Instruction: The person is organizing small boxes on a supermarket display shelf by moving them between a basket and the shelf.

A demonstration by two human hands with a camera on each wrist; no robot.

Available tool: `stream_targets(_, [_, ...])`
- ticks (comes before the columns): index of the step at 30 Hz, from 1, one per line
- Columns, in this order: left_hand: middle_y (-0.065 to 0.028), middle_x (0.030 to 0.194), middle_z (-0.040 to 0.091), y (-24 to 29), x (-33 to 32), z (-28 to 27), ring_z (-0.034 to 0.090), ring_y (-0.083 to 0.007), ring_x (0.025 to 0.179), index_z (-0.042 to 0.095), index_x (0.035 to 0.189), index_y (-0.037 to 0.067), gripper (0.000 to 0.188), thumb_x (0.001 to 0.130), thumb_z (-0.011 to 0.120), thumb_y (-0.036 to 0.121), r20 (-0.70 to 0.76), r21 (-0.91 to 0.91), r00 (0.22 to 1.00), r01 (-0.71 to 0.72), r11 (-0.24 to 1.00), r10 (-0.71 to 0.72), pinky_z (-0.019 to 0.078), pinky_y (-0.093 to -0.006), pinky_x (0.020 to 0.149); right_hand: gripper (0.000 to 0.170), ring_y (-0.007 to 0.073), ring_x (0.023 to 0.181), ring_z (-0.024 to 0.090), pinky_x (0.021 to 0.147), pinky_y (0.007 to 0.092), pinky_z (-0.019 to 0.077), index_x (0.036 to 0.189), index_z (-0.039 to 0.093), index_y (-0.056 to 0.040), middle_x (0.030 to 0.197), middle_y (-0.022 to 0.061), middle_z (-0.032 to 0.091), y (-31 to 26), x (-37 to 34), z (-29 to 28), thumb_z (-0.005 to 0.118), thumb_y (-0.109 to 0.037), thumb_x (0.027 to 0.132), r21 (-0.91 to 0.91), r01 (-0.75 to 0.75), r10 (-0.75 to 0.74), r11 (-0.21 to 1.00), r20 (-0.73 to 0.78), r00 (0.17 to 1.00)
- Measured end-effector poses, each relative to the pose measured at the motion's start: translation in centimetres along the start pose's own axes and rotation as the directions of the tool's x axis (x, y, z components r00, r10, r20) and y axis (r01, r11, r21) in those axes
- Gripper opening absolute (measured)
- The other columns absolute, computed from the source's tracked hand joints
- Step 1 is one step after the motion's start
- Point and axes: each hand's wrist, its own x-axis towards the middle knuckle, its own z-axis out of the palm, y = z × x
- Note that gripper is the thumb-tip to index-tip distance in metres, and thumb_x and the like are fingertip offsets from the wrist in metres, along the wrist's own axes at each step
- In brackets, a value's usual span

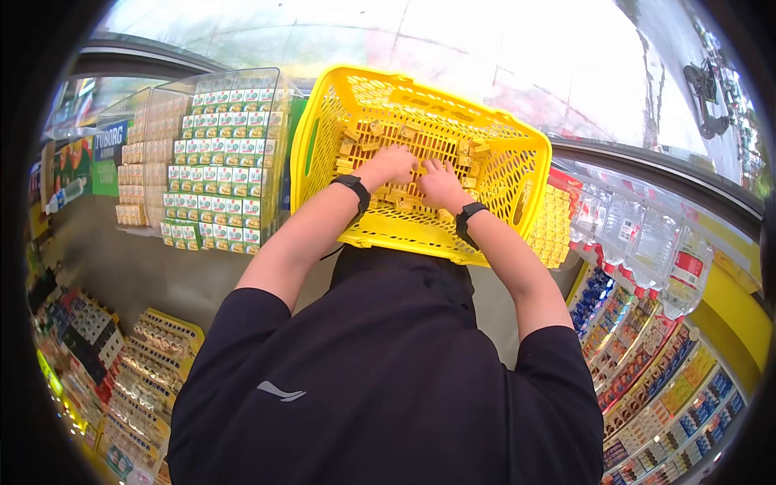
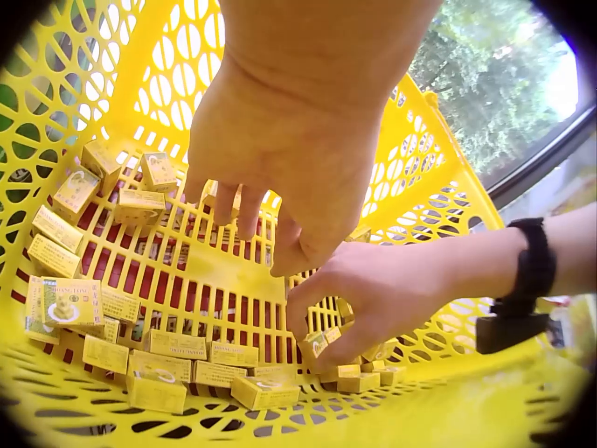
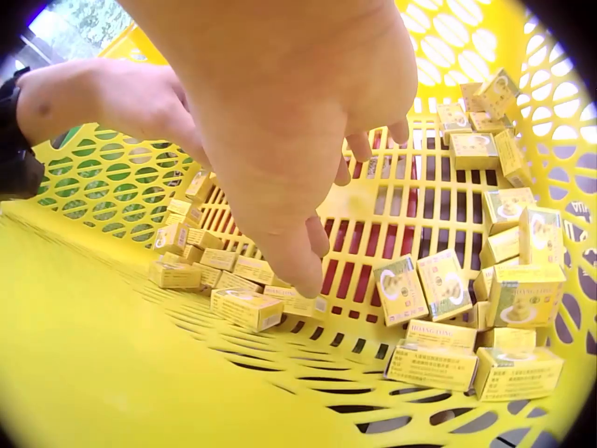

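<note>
Both hands reach down into a yellow plastic shopping basket (image 1: 323,153) with a slotted floor and perforated walls. Small yellow cartons (image 2: 156,387) with a printed picture lie in loose clusters along its sides. My left hand (image 1: 394,164) hovers over the middle of the floor, fingers pointing down, with no carton seen in it. Beside it, my right hand (image 1: 442,187) has its thumb and fingers spread apart. In the right wrist view its thumb tip is right by a carton (image 3: 245,309) near the basket wall. Two cartons (image 3: 403,289) lean side by side across from that hand.
A clear display case of stacked green-and-white boxes (image 1: 214,182) stands left of the basket. On the right are large water bottles (image 1: 651,238) and more yellow packs (image 1: 551,230). A window ledge runs behind the basket, and stocked shelves (image 1: 671,396) fill the lower right.
</note>
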Motion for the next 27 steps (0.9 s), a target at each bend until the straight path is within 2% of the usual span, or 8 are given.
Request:
stream_targets(6, [-0.0142, 0.148, 0.057, 0.5, -1.5, -0.9, 0.047, -0.0357, 0.145, 0.072, 0.137, 0.027, 0.046, 0.091, 0.071, 0.033, -0.012, 0.035, 0.999, 0.046, 0.998, -0.045, 0.0372, -0.0552, 0.121, 0.033, 0.0392, 0.151, 0.033, 0.121, 0.0625, 0.0314, 0.107, 0.081, -0.0176, 0.157, 0.0187, 0.045, -0.4, 1.6, 4.7, 0.082, -0.033, 0.078, -0.175, 0.212, -0.240, 0.961, -0.158, 0.958])
stream_targets(10, [-0.0140, 0.149, 0.056, -0.1, -1.6, -1.3, 0.045, -0.0372, 0.146, 0.069, 0.139, 0.029, 0.048, 0.093, 0.072, 0.042, -0.008, 0.035, 0.994, 0.106, 0.994, -0.106, 0.0377, -0.0539, 0.121, 0.031, 0.0415, 0.151, 0.035, 0.122, 0.0588, 0.0320, 0.101, 0.082, -0.0182, 0.158, 0.0195, 0.044, -0.2, 1.3, 3.2, 0.081, -0.039, 0.078, -0.192, 0.165, -0.193, 0.967, -0.136, 0.972])
stream_targets(12, [-0.0137, 0.149, 0.057, -0.1, -1.8, -1.8, 0.048, -0.0378, 0.144, 0.069, 0.140, 0.028, 0.051, 0.092, 0.073, 0.042, -0.019, 0.041, 0.995, 0.097, 0.994, -0.097, 0.0387, -0.0536, 0.121, 0.031, 0.0413, 0.150, 0.036, 0.122, 0.0570, 0.0332, 0.100, 0.083, -0.0185, 0.158, 0.0196, 0.045, 0.0, 0.8, 0.7, 0.080, -0.039, 0.078, -0.007, 0.017, -0.017, 1.000, -0.013, 1.000])
stream_targets(15, [-0.0135, 0.146, 0.058, 0.4, -2.1, -3.2, 0.052, -0.0369, 0.140, 0.070, 0.136, 0.026, 0.050, 0.088, 0.077, 0.040, -0.036, 0.057, 0.997, 0.064, 0.996, -0.062, 0.0415, -0.0507, 0.119, 0.032, 0.0408, 0.148, 0.039, 0.122, 0.0560, 0.0347, 0.101, 0.083, -0.0189, 0.156, 0.0194, 0.047, 0.9, -0.2, -3.1, 0.081, -0.039, 0.076, 0.056, -0.038, 0.035, 0.998, 0.060, 0.998])
stream_targets(18, [-0.0138, 0.143, 0.060, 1.6, -2.5, -4.9, 0.056, -0.0357, 0.135, 0.072, 0.128, 0.022, 0.048, 0.082, 0.082, 0.034, -0.028, 0.083, 0.996, -0.086, 0.993, 0.088, 0.0444, -0.0489, 0.116, 0.029, 0.0405, 0.148, 0.041, 0.122, 0.0546, 0.0348, 0.099, 0.083, -0.0181, 0.156, 0.0200, 0.049, 1.5, -4.0, -6.8, 0.082, -0.037, 0.077, 0.146, -0.077, 0.076, 0.986, 0.009, 0.997])
stream_targets(20, [-0.0141, 0.138, 0.062, 2.5, -2.3, -5.5, 0.056, -0.0343, 0.133, 0.073, 0.119, 0.018, 0.046, 0.077, 0.086, 0.029, -0.066, -0.007, 0.927, -0.371, 0.929, 0.369, 0.0449, -0.0487, 0.115, 0.029, 0.0379, 0.148, 0.040, 0.121, 0.0535, 0.0350, 0.100, 0.083, -0.0171, 0.155, 0.0181, 0.049, 2.0, -6.8, -8.3, 0.083, -0.035, 0.078, 0.137, 0.066, -0.041, 0.988, -0.175, 0.984])
stream_targets(21, [-0.0143, 0.136, 0.062, 3.4, -3.5, -5.6, 0.055, -0.0351, 0.133, 0.072, 0.115, 0.016, 0.045, 0.075, 0.089, 0.029, -0.192, 0.000, 0.887, -0.429, 0.903, 0.421, 0.0439, -0.0492, 0.114, 0.026, 0.0380, 0.149, 0.040, 0.123, 0.0526, 0.0336, 0.099, 0.082, -0.0147, 0.155, 0.0187, 0.050, 1.8, -8.3, -9.1, 0.083, -0.032, 0.078, 0.158, 0.070, -0.026, 0.985, -0.264, 0.964])
stream_targets(27, [-0.0147, 0.136, 0.061, 8.1, -6.3, -4.8, 0.054, -0.0367, 0.131, 0.073, 0.105, 0.014, 0.038, 0.080, 0.087, 0.039, -0.289, 0.026, 0.749, -0.617, 0.787, 0.596, 0.0422, -0.0484, 0.113, 0.024, 0.0398, 0.147, 0.042, 0.124, 0.0506, 0.0332, 0.098, 0.081, -0.0109, 0.153, 0.0183, 0.051, 2.5, -16.6, -8.9, 0.081, -0.025, 0.079, 0.279, 0.115, 0.042, 0.953, -0.500, 0.865])
